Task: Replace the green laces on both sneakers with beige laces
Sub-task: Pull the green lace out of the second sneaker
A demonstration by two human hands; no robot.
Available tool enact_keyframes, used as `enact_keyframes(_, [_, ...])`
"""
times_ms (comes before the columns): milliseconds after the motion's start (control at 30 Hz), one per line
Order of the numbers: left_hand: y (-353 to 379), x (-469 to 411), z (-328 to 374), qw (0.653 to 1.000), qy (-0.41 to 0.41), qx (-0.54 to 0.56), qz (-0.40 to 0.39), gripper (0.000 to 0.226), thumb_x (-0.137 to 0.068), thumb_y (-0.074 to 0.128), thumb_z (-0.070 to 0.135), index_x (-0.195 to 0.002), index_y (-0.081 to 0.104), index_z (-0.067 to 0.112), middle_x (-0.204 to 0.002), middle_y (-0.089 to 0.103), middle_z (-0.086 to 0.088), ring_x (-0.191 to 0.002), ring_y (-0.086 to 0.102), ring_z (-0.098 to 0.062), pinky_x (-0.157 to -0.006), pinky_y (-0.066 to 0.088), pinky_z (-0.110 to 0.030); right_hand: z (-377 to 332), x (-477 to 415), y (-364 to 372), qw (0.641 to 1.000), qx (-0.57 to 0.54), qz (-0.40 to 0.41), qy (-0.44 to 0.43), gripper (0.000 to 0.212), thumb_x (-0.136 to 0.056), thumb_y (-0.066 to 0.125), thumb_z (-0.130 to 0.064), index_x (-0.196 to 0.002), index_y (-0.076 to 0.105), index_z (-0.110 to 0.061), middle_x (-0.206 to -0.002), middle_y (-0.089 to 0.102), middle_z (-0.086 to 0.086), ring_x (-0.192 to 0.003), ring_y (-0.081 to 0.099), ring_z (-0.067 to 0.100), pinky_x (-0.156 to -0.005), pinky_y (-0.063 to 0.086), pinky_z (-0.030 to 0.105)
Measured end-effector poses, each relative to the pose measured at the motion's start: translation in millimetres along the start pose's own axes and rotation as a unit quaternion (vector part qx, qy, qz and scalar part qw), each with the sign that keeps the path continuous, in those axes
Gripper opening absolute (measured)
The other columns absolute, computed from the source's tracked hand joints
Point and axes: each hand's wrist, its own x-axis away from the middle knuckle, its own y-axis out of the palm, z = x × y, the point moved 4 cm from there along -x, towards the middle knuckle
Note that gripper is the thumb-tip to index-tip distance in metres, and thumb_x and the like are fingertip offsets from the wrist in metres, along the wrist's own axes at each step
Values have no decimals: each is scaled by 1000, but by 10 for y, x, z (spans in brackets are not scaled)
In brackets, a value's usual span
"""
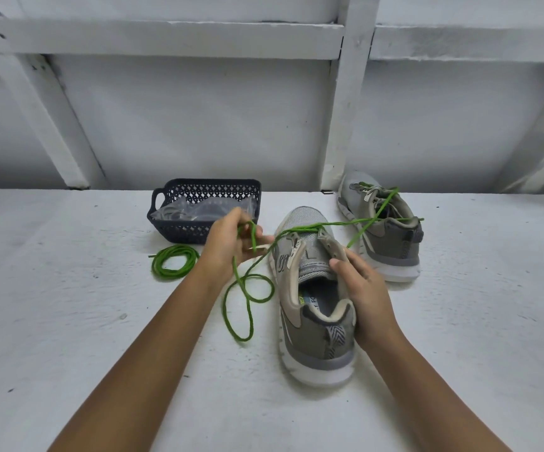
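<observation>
White rough floor (68,321) meets white-painted wall (199,125) with beams (349,93).

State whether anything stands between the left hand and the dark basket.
Nothing visible does. The left hand, gripping the green lace, is just in front of the basket; the coiled lace lies aside, to its left.

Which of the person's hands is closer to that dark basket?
Left. The left hand, pinching a green lace, is right in front of the basket; the right hand grips the near sneaker, farther to the basket's right.
</observation>
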Motion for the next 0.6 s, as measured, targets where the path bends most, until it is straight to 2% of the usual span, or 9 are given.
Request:
enact_keyframes(67, [-41,39,11,994,6,-107,-3,28,-92,34,12,-65,43,12,-48,54,0,-52,63,-19,-62,49,-30,-73,43,-8,997,81,8,-15,26,-92,57,-17,-117,64,-16,-111,68,2,-106,62,16,-89,49,25])
enact_keyframes(133, [-53,72,10,968,26,-248,-9,32,-96,39,18,-66,48,11,-53,61,-3,-56,64,-20,-63,48,-32,-235,102,-18,975,217,15,-56,27,-93,54,-33,-115,64,-21,-107,67,-5,-104,61,11,-78,44,16])
enact_keyframes(200, [-41,97,19,904,85,-418,-6,37,-97,42,27,-70,55,7,-66,67,-5,-63,65,-19,-66,49,-32,-434,164,-9,916,391,12,-90,37,-94,43,-47,-112,65,-23,-96,67,-3,-95,61,14,-71,42,24])
enact_keyframes(267, [7,115,15,830,144,-539,8,32,-96,45,31,-78,58,8,-75,64,-2,-68,60,-16,-65,44,-30,-666,171,16,836,528,43,-144,42,-95,39,-49,-109,65,-20,-81,64,1,-89,62,25,-68,41,30])
enact_keyframes(300, [37,116,9,810,163,-564,12,26,-95,47,30,-81,57,11,-80,61,1,-72,57,-15,-64,41,-28,-768,128,42,808,558,49,-185,38,-95,42,-43,-111,65,-17,-79,65,3,-90,62,28,-69,41,32])
enact_keyframes(367, [100,90,-10,797,188,-574,8,13,-94,48,27,-91,56,17,-95,57,1,-86,54,-15,-70,37,-27,-896,-27,136,773,579,17,-261,31,-96,47,-26,-116,64,-11,-95,69,11,-95,62,32,-76,45,35])
enact_keyframes(467, [207,24,-60,785,194,-588,-18,28,-96,45,18,-120,56,13,-121,55,-6,-109,51,-16,-85,35,-22,-862,-380,243,707,644,-56,-288,33,-93,48,-8,-123,60,-6,-114,62,16,-107,55,36,-85,47,43])
enact_keyframes(533, [266,-4,-78,775,180,-606,-29,38,-97,42,12,-134,48,10,-134,50,-8,-121,48,-20,-95,36,-26,-753,-575,264,649,705,-80,-274,35,-90,50,-8,-125,56,-5,-118,59,17,-111,50,36,-88,45,45])
enact_keyframes(600, [312,-29,-98,763,171,-622,-38,43,-96,42,11,-138,44,9,-136,50,-12,-124,47,-25,-99,36,-31,-676,-681,284,588,765,-89,-246,33,-93,51,-19,-123,55,-7,-118,58,15,-113,49,34,-92,42,43])
